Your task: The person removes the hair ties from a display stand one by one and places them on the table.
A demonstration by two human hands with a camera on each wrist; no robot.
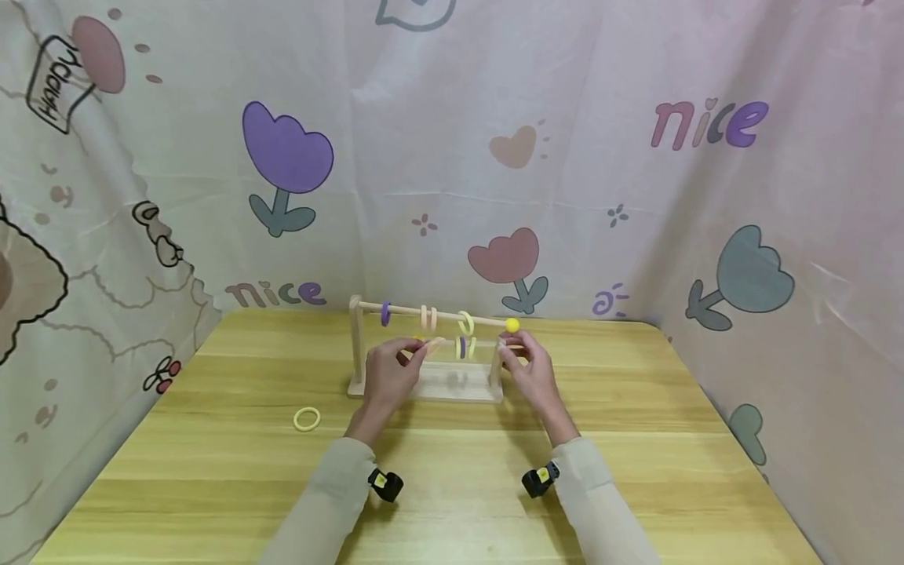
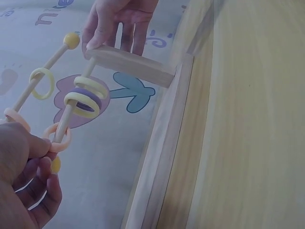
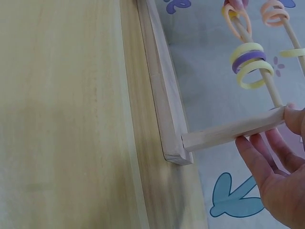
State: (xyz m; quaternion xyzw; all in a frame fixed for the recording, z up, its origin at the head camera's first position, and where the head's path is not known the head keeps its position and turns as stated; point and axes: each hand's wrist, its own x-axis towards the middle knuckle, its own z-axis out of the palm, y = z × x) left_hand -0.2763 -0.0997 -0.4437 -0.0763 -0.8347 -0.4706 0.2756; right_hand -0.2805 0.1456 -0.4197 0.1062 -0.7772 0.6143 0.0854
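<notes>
A wooden rack has two upright posts and two rods with coloured rings. My left hand pinches a peach ring around the lower rod, close to that rod's yellow end ball. Further along this rod hang two pale yellow rings with a purple ring between them. My right hand holds the top of the shorter right post, thumb on its end and fingers along its side. The upper rod carries a purple ring, peach rings and pale yellow rings.
One loose pale yellow ring lies on the wooden table, left of the rack. A yellow ball caps the upper rod, just above my right hand. Behind the table hangs a printed cloth.
</notes>
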